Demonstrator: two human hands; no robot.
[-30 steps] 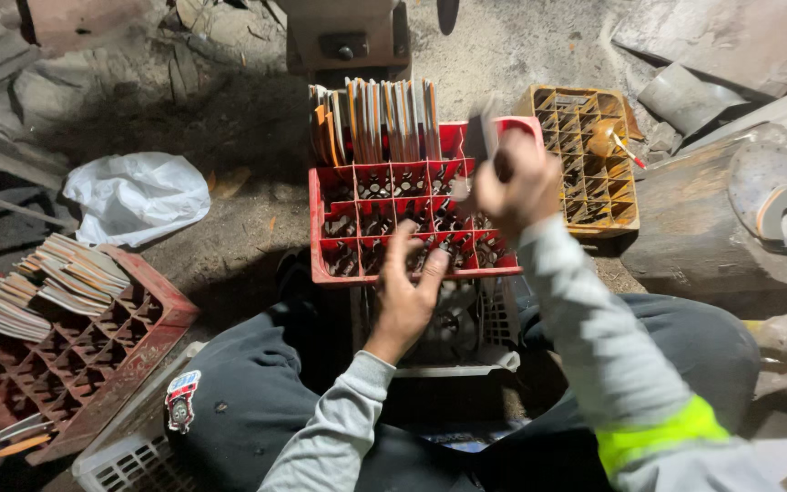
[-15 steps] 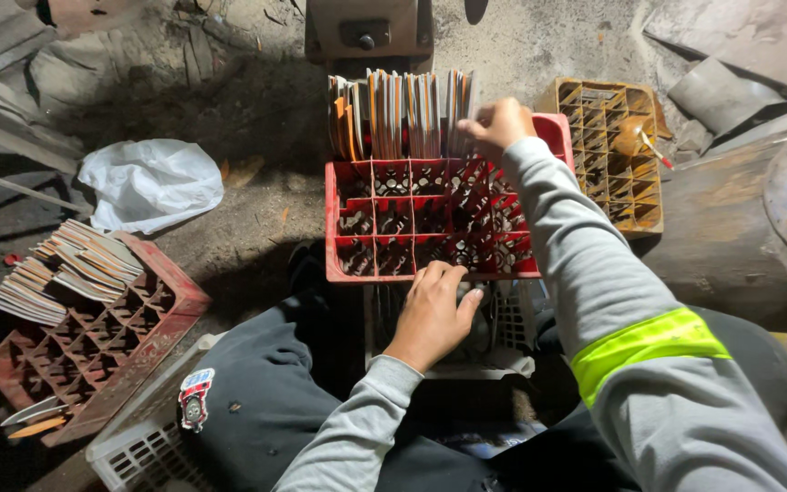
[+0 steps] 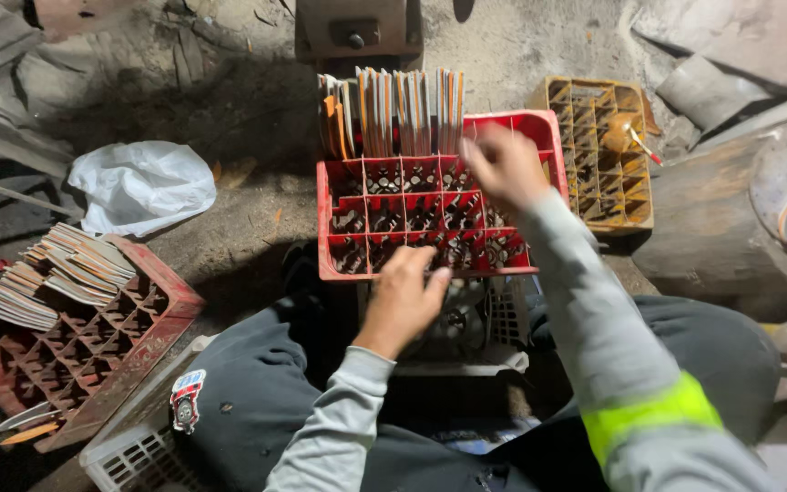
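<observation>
**Both hands at the red crate**

I sit low with the red compartment crate (image 3: 339, 196) in front of my knees, resting on top of a pale plastic basket (image 3: 503, 319). Its cells hold small dark metal parts; I cannot make out what kind.

My left hand (image 3: 403, 296) is at the crate's near edge, palm down, fingers (image 3: 425, 273) curled loosely together over the rim. Whether they pinch anything, I cannot tell.

My right hand (image 3: 503, 166) is over the far right cells, blurred. Fingers look bunched together, pointing down toward the back row; I cannot tell if they hold something.

A row of flat thin cards (image 3: 393, 111), orange and white at the edges, stands upright along the crate's back row, just left of my right hand.

Around me:
- Yellow compartment crate (image 3: 598, 159), just right of the red one, standing on the ground.
- Worn dark red crate (image 3: 93, 346) to my left, well apart, with a fanned stack of flat pieces (image 3: 56, 273) lying across its far corner.
- White plastic bag (image 3: 143, 185) on the dirt, beyond that crate.
- White lattice basket (image 3: 134, 451) by my left thigh.
</observation>
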